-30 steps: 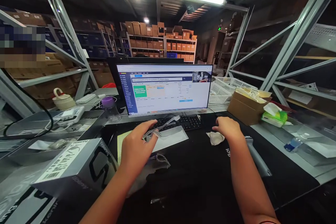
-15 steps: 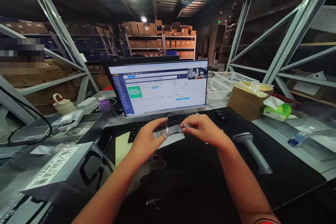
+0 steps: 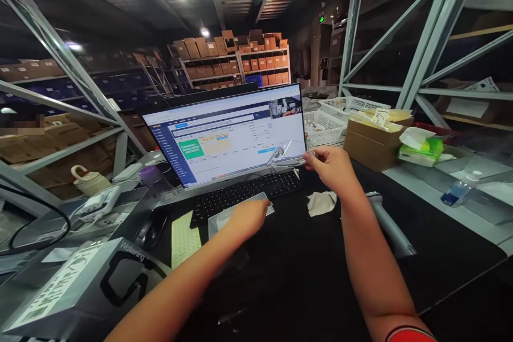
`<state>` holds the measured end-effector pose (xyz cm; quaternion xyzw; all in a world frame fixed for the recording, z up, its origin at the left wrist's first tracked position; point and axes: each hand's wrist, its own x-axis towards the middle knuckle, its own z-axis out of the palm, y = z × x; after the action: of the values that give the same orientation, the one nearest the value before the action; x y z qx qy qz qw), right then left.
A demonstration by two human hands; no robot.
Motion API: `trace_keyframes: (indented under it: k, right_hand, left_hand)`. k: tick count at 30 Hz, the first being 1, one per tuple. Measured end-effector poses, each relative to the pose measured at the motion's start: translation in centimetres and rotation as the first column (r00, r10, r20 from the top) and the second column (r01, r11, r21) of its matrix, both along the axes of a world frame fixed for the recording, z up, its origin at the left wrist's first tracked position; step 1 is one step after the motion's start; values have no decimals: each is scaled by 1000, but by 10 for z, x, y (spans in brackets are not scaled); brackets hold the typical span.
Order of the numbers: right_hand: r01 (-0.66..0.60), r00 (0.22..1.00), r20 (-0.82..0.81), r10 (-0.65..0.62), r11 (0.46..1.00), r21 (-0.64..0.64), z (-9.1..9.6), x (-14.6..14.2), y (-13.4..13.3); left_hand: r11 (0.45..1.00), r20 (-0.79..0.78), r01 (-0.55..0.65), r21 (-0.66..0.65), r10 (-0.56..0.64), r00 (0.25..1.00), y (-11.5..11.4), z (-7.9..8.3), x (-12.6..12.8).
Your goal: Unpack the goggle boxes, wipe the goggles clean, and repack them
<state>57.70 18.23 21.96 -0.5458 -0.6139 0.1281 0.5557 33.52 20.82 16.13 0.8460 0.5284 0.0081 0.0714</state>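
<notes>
My right hand point(image 3: 329, 171) is raised in front of the monitor's lower right corner. Its thumb and fingers pinch one end of what look like clear eyeglasses point(image 3: 277, 156), whose see-through lens shows against the screen. Lower down, my left hand point(image 3: 245, 217) is closed, back upward, over a flat grey-white sheet or packet point(image 3: 217, 220) at the keyboard's front edge. Its fingertips are mostly hidden, so what they grip does not show. On the black mat, below my right hand, lies a crumpled pale grey cloth point(image 3: 321, 203).
The monitor point(image 3: 236, 139) stands behind the black keyboard point(image 3: 228, 189). A yellow dotted sheet point(image 3: 185, 240) and a boxed item point(image 3: 120, 272) are at left. To the right are a barcode scanner point(image 3: 390, 227), a cardboard box point(image 3: 371, 144), tissues point(image 3: 421, 150) and white baskets point(image 3: 326, 127).
My hands have moved apart. The right one has lifted up and right with the glasses; the left has turned over above the flat sheet. The grey cloth now shows. The view has shifted.
</notes>
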Motion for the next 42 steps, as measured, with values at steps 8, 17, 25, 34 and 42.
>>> trace_keyframes:
  k: [8, 17, 25, 34, 42]
  right_hand:
    - [-168, 976, -143, 165, 986, -5, 0, -4, 2]
    - [-519, 805, -380, 456, 851, -79, 8, -26, -22]
    - [-548, 832, -200, 517, 821, -160, 4, -43, -89]
    - [-256, 940, -266, 214, 957, -135, -110, -34, -181]
    - [-29, 984, -175, 29, 1000, 6, -142, -69, -199]
  left_hand:
    - [989, 83, -87, 116, 78, 993, 6, 16, -27]
    - [938, 406, -231, 257, 112, 907, -56, 11, -83]
    - [918, 742, -254, 305, -62, 668, -104, -21, -75]
    - [871, 736, -70, 487, -365, 570, -120, -48, -56]
    - [813, 656, 61, 579, -510, 557, -135, -55, -49]
